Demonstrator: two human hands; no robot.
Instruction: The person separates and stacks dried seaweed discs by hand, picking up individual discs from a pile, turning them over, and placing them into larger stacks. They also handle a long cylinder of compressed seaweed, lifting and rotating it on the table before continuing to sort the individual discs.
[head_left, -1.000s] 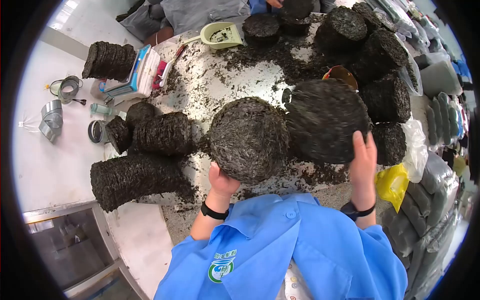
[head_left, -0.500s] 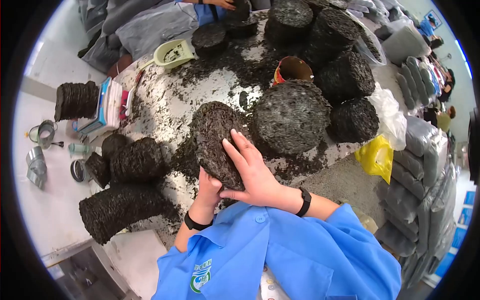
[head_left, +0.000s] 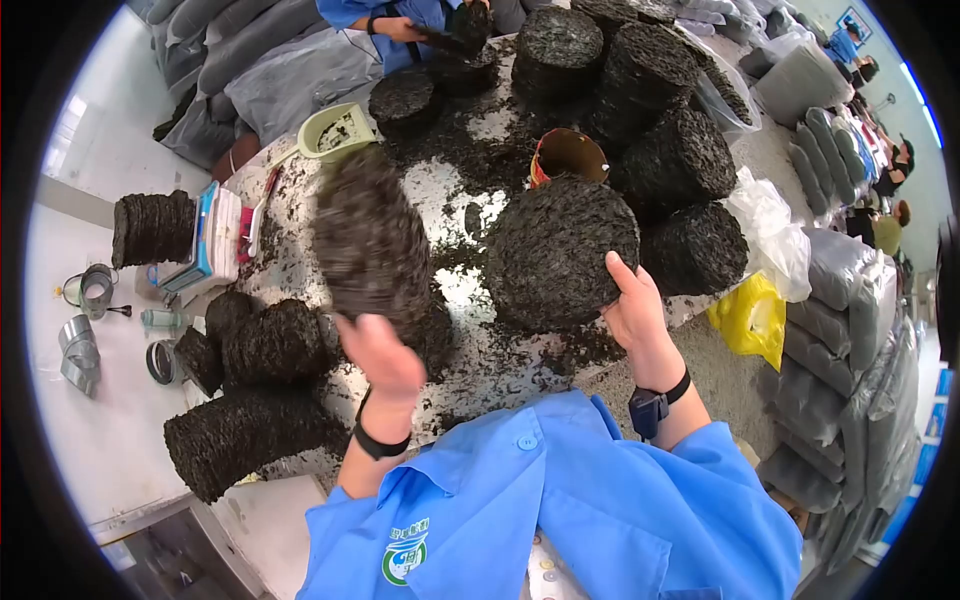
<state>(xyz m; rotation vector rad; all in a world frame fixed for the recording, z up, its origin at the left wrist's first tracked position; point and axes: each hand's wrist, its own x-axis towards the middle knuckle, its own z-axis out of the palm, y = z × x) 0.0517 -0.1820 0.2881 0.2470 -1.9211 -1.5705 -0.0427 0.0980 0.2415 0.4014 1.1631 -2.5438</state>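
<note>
In my left hand (head_left: 384,358) is a dark, round dried seaweed cake (head_left: 365,235), tilted on edge and smeared by motion; I grip its lower end. My right hand (head_left: 637,318) holds the right rim of another round dried seaweed cake (head_left: 562,250), thumb on its top face and fingers hidden around the edge. Beneath and beside the left cake, another dark seaweed piece (head_left: 432,335) shows on the table. Loose black flakes litter the pale table top (head_left: 465,290) between both hands.
Seaweed stacks (head_left: 680,155) crowd the right back, beside an open red tin (head_left: 568,158). A pale green scoop (head_left: 335,132) lies at the back left. More seaweed rolls (head_left: 250,425) and a scale (head_left: 205,240) stand left. Across the table, another person's hand (head_left: 400,28) holds seaweed.
Both hands were together on one upright cake. My left hand has carried it up and left. My right hand has moved right onto the round cake, whose top looks darker now.
</note>
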